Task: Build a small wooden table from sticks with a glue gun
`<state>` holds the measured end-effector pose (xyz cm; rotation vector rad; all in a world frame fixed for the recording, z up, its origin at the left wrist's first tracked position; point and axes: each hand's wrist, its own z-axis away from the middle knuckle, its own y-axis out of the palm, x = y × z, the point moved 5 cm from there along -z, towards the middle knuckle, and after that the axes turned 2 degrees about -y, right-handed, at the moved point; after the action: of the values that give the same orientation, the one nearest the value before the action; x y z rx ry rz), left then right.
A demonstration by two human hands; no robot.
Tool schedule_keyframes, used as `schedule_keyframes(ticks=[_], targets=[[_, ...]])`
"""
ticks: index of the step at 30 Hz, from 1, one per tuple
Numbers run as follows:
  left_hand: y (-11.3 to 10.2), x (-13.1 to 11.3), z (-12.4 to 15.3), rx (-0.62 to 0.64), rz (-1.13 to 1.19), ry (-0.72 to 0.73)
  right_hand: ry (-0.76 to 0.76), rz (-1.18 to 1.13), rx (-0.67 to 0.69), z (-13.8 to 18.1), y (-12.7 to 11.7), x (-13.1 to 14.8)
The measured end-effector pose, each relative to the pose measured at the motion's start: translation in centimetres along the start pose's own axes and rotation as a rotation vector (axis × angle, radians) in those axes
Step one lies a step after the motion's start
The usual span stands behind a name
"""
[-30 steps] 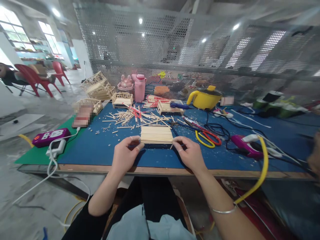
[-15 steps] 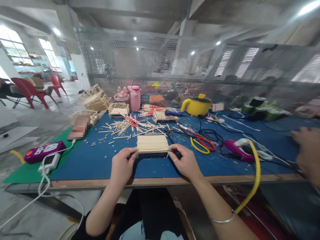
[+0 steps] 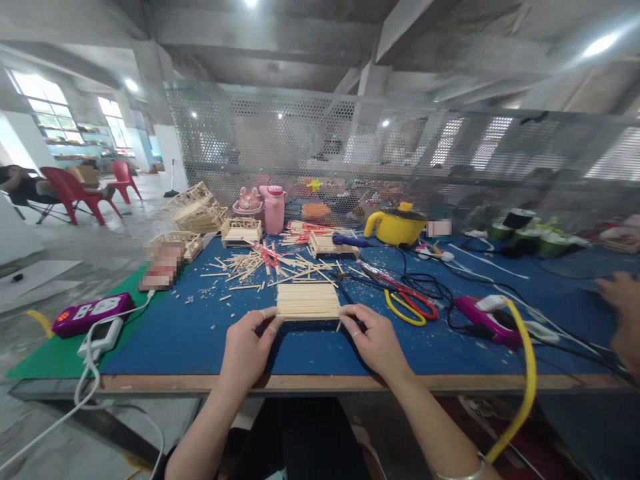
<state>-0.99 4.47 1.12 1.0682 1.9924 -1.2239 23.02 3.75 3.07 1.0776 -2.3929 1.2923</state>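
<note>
A flat panel of pale wooden sticks (image 3: 308, 301) lies on the blue table mat (image 3: 190, 333) just past the near edge. My left hand (image 3: 247, 350) pinches its left end with thumb and fingers. My right hand (image 3: 376, 340) pinches its right end the same way. Both hands rest low on the mat with the panel stretched between them. Loose sticks (image 3: 260, 265) lie scattered right behind the panel.
Yellow and red scissors (image 3: 410, 305) and a pink glue gun (image 3: 487, 317) with cables lie to the right. A yellow pot (image 3: 397, 225), pink bottle (image 3: 275, 208) and small stick frames (image 3: 241, 231) stand at the back. Another person's hand (image 3: 623, 313) is at the right edge. A purple power strip (image 3: 93, 311) is left.
The view has tilted upward, so the table sits lower in the picture. My hands keep hold of the stick panel's two ends. The other person's hand at the right came further into view.
</note>
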Motion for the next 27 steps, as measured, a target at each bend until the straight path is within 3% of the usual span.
schedule_keyframes(ticks=[7,19,27], targets=[[0.0,0.6,0.4,-0.049,0.161,-0.125,-0.014,0.027,-0.012,0.0,0.2,-0.2],[-0.2,-1.0,-0.1,-0.078,-0.008,-0.045,-0.014,0.006,-0.012,0.0,0.1,0.1],[-0.1,-0.4,0.2,-0.115,-0.085,-0.001,0.128,-0.07,-0.045,0.3,0.1,-0.5]])
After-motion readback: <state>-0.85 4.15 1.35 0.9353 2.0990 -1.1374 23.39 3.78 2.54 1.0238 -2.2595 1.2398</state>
